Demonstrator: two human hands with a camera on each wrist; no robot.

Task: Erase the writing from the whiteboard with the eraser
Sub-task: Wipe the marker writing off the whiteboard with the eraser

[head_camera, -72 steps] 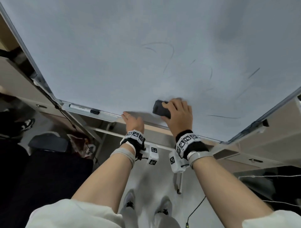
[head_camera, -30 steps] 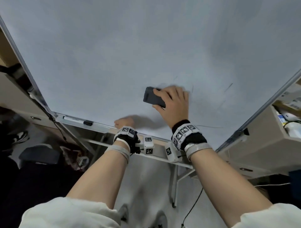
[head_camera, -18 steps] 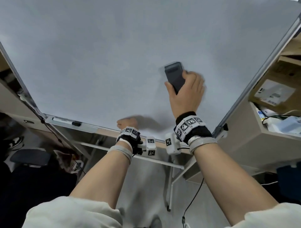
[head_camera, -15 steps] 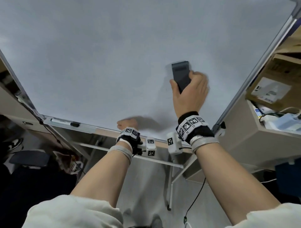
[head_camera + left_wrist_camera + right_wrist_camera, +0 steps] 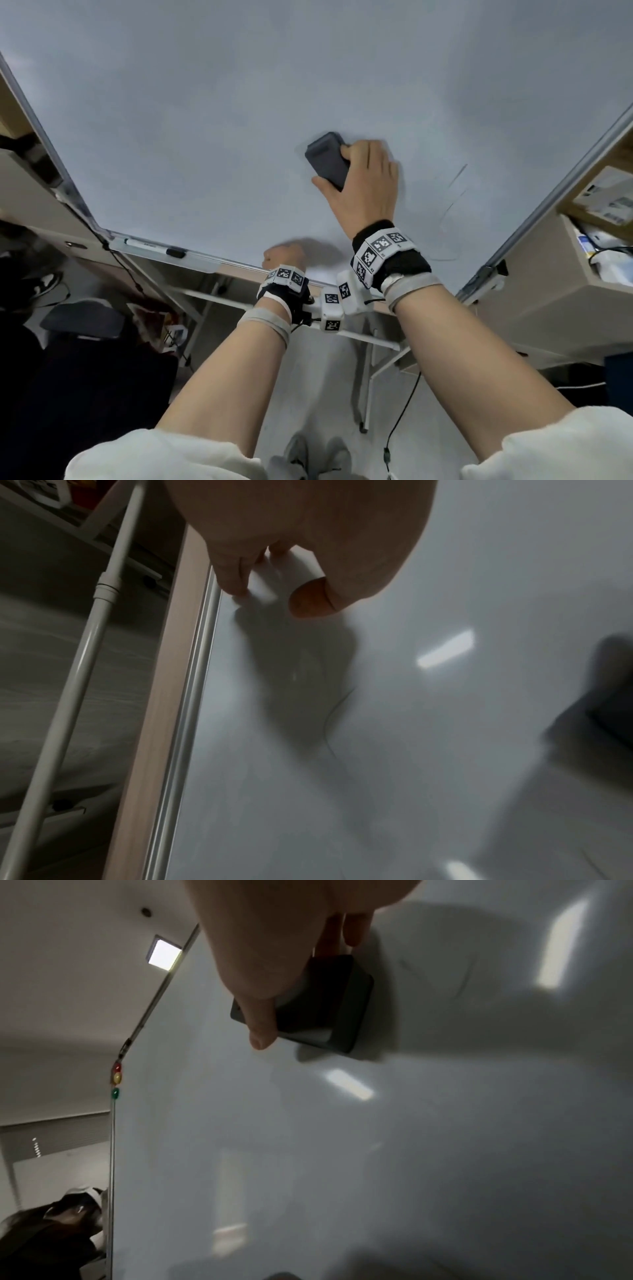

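The dark grey eraser point(image 5: 326, 160) in my grip lies flat against the whiteboard point(image 5: 205, 120), tilted; faint thin pen strokes point(image 5: 454, 192) remain to its right.

Your sleeves point(image 5: 164, 455) are white, pushed up; black wristbands point(image 5: 394, 263) carry white blocks point(image 5: 331, 310) printed with black-and-white square markers; grey straps point(image 5: 265, 322) behind.

dk grey eraser point(image 5: 327, 161), white whiteboard point(image 5: 205, 120)
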